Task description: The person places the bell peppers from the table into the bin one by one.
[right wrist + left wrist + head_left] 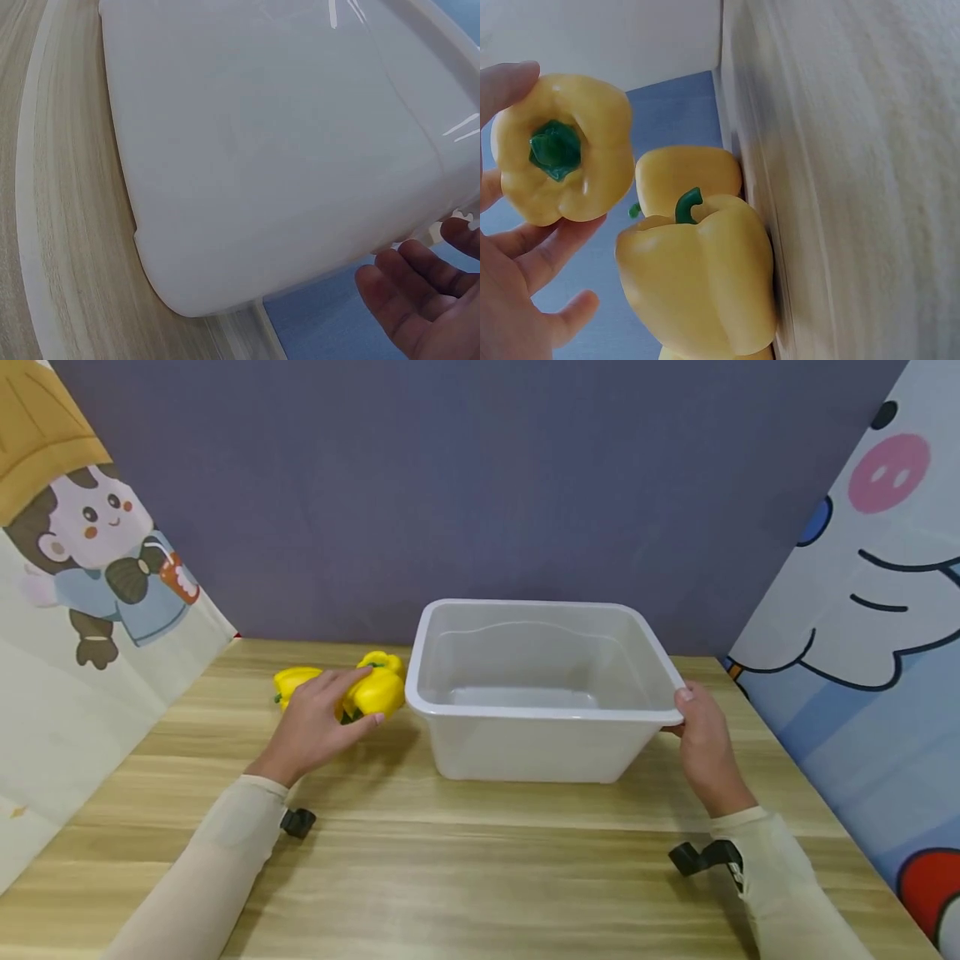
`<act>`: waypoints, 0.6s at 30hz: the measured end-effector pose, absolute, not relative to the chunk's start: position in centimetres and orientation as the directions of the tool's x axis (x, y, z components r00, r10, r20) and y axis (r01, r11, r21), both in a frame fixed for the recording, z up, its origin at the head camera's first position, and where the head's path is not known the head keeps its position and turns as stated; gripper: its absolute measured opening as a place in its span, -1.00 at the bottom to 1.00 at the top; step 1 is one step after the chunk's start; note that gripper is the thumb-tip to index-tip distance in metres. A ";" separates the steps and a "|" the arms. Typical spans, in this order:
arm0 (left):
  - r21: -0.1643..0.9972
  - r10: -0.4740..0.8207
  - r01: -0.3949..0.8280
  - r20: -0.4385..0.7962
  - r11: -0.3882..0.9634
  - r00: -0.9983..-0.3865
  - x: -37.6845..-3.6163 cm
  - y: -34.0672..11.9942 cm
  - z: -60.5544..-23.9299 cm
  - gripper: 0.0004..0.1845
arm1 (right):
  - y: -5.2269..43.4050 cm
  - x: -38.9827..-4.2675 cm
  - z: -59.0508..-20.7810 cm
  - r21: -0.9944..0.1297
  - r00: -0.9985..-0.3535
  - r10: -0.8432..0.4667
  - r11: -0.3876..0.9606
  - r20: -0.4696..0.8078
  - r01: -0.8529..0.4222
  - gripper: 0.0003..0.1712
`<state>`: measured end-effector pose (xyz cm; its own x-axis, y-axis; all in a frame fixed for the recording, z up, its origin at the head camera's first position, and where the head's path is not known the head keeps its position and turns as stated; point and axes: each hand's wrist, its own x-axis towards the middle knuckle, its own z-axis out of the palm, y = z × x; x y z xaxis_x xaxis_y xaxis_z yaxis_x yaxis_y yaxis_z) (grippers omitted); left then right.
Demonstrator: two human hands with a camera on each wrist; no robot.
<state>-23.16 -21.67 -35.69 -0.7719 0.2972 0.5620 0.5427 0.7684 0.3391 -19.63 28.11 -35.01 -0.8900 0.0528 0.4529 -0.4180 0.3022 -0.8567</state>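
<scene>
In the head view my left hand [318,718] holds a yellow bell pepper [381,693] between thumb and fingers, just left of the white plastic tub [525,747]. The left wrist view shows this held pepper [604,150] raised off the table, its green stem facing the camera. Other yellow peppers [705,285] lie below and beside it; one pepper [292,678] shows left of the hand, another [386,660] behind the held one. My right hand [705,739] grips the tub's right front rim corner, thumb on top, fingers [412,277] under the rim.
The tub stands upright on a wood-grain table [465,877], its inside bare. A dark grey-blue panel [480,485] rises behind the table. Cartoon-printed sheets [75,710] flank it left and right. Black camera mounts [298,822] sit on both wrists.
</scene>
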 end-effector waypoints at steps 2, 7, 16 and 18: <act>0.370 0.283 0.532 0.549 0.762 -0.787 -23.1 -21.6 -35.5 -0.26 | 28.1 -19.7 -34.9 -0.854 -0.888 0.057 0.308 0.457 -0.420 -0.51; 0.569 0.197 0.457 0.460 0.683 -0.866 -22.5 -21.5 -34.8 -0.29 | 28.0 -19.8 -34.9 -0.878 -0.896 0.058 0.239 0.439 -0.415 -0.58; 0.798 0.106 0.292 0.280 0.526 -0.954 -22.1 -21.9 -33.9 -0.33 | 28.0 -19.5 -35.6 -0.868 -0.881 0.074 0.227 0.468 -0.442 -0.65; 0.808 0.101 0.289 0.278 0.513 -0.955 -22.3 -22.0 -33.9 -0.32 | 28.0 -19.6 -35.4 -0.868 -0.878 0.077 0.209 0.473 -0.450 -0.67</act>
